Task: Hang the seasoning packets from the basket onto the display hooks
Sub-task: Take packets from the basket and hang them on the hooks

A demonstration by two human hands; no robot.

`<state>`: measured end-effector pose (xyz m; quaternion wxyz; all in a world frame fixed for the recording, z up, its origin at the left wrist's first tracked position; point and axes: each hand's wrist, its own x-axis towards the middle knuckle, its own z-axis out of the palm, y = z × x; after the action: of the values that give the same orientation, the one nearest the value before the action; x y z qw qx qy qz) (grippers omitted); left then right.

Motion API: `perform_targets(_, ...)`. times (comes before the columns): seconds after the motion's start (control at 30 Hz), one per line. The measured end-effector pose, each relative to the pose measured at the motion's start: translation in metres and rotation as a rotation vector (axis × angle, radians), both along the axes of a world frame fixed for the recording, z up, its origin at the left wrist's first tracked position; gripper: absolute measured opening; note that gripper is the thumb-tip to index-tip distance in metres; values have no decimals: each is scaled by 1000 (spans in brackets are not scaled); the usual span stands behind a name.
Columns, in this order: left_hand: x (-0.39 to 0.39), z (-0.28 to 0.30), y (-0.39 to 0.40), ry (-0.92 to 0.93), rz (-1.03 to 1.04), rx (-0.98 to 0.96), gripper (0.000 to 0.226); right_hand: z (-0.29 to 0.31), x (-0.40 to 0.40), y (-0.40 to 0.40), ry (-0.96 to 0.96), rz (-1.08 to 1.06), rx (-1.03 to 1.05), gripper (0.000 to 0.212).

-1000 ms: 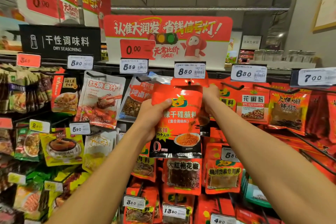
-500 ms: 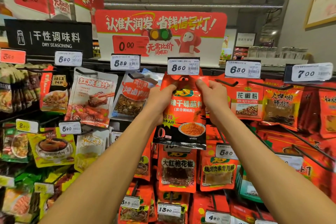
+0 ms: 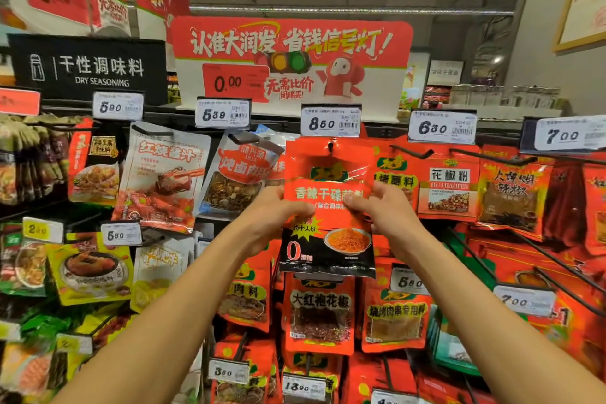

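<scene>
Red-and-black seasoning packet (image 3: pixel 328 207) hangs w/ its top hole on the display hook (image 3: pixel 330 145), under the 8.50 price tag (image 3: pixel 331 121). We pinch it at mid-height: left hand (image 3: pixel 272 220) curled on its left edge, right hand (image 3: pixel 380 210) on its right.

The red seasoning packet (image 3: pixel 328 207) now hangs on the hook (image 3: pixel 330 146); both hands have slid down from its top corners to mid-height, left hand (image 3: pixel 272 216) at 9 o'clock, right hand (image 3: pixel 380 213) at 3 o'clock.
</scene>
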<state>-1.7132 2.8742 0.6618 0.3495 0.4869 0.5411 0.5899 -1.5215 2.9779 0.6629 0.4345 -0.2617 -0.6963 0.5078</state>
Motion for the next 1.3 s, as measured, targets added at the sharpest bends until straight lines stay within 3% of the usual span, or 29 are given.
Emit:
perform_targets(0.1, 6, 2, 30, -52, 130, 65, 17, 7, -16, 19, -60, -265, 55, 22)
perform_targets(0.2, 18, 0, 71, -172, 199, 55, 17, 12, -34, 45, -303, -562, 134, 56)
perform_targets(0.27, 22, -2, 94, -230, 226, 55, 17, 12, -43, 61, -318, -592, 115, 64)
perform_targets(0.5, -3, 14, 118, -19, 470, 18, 17, 12, -72, 86, -324, -526, 100, 53)
perform_targets(0.7, 1, 8, 97, 14, 342, 34, 23, 2, -50, 84, -252, -453, 44, 47)
perform_targets(0.8, 0, 9, 75, 10, 383, 67, 20, 0, -31, 75, -266, -449, 6, 49)
perform_targets(0.93, 4, 12, 37, 131, 444, 53, 29, 2, 12, 48, -224, -453, 144, 12)
perform_targets(1.03, 25, 7, -1, 83, 390, 86, 7, 0, 61, 9, -128, -382, 190, 13)
perform_targets(1.17, 79, -31, -54, -4, 260, 89, 9, -30, 138, -49, 17, -164, 87, 20)
perform_targets(1.3, 138, -127, -92, -158, 241, -74, 13, -126, 209, -80, -80, -107, -101, 30)
